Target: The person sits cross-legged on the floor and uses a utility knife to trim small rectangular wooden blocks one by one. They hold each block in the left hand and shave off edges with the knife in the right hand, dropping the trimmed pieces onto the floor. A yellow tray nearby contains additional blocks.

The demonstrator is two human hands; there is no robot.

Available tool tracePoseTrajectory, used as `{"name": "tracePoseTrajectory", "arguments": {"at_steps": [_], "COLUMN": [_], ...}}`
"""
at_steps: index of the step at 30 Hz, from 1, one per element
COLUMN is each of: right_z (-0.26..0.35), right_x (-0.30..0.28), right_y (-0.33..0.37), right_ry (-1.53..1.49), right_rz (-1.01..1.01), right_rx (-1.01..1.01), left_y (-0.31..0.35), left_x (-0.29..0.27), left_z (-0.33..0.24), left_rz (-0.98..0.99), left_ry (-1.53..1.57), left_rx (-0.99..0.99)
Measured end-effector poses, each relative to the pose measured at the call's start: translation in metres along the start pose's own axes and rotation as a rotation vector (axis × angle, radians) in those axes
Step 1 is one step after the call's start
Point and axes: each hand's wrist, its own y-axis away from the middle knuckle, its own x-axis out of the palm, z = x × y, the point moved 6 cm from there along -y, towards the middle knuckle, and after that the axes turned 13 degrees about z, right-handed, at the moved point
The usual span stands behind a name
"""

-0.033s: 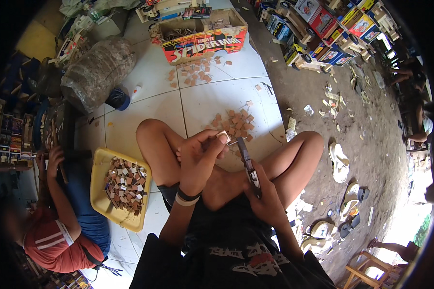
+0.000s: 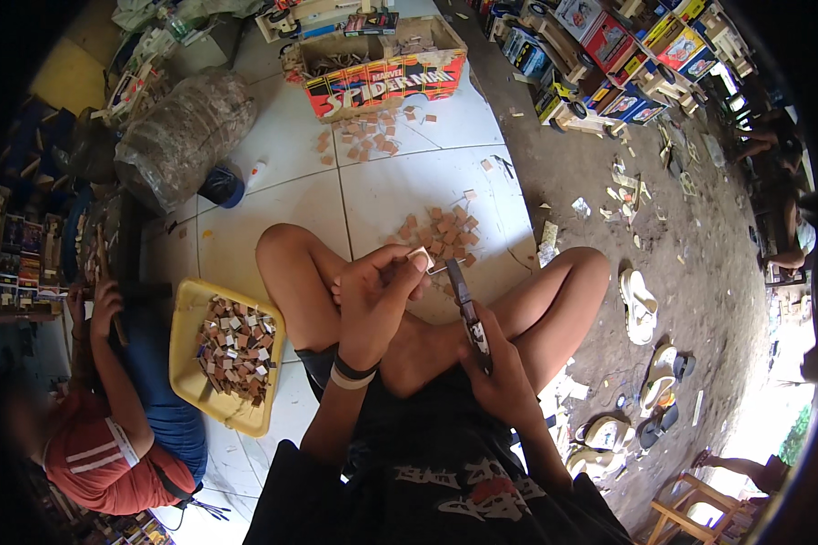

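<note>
Between the thumb and fingers of my left hand (image 2: 377, 289) a small square wooden piece (image 2: 421, 258) is pinched, its pale face turned up. In my right hand (image 2: 500, 372) is a pair of pliers (image 2: 469, 318), with dark jaws pointing away from me. A thin bent wire (image 2: 439, 267) shows between the wooden piece and the jaw tips; I cannot tell which it is fixed to. Just beyond my hands lies a heap of small brown squares (image 2: 445, 232) on the white tiles. My left fingertips are partly hidden behind the thumb.
A yellow tray (image 2: 184, 345) of small squares stands left of my legs. Farther off are a printed box (image 2: 386, 84), scattered squares (image 2: 364, 136), a dark blue cup (image 2: 223, 187) and a plastic-wrapped bundle (image 2: 186, 136). A co-worker in red (image 2: 109, 459) sits left. Sandals (image 2: 639, 307) lie right.
</note>
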Motion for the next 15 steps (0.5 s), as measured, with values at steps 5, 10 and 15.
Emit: {"name": "tracePoseTrajectory", "arguments": {"at_steps": [5,10,15], "right_z": [-0.0007,0.0034,0.0014], "right_x": [-0.0032,-0.0053,-0.0031], "right_y": [0.0015,-0.0029,-0.0006], "right_ry": [-0.004,0.062,0.039], "right_rz": [0.036,0.029,0.028], "right_rx": [0.069,-0.019,-0.015], "left_y": [-0.0012,-0.0049,-0.0033], "left_x": [0.0016,-0.0039,-0.0038], "left_z": [-0.0009,-0.0039,-0.0043], "left_rz": [0.023,0.055,0.065], "left_ry": [-0.071,-0.107,-0.11], "left_rx": [0.02,-0.022,-0.035]}}
